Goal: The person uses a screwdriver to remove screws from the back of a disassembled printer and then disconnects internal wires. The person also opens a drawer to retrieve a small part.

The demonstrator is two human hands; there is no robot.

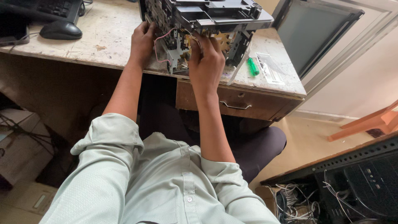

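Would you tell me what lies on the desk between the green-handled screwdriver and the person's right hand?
In the head view, a slanted clear plastic strip at the opened machine's corner lies between the right hand and the green-handled screwdriver, over worn desk surface.

Printer chassis (207,16) top cut by frame edge. Right hand (206,62) fingertips buried in the mechanism, grip unreadable. Left hand (142,41) fingers hidden behind chassis side. Keyboard (54,7) cropped at the top edge.
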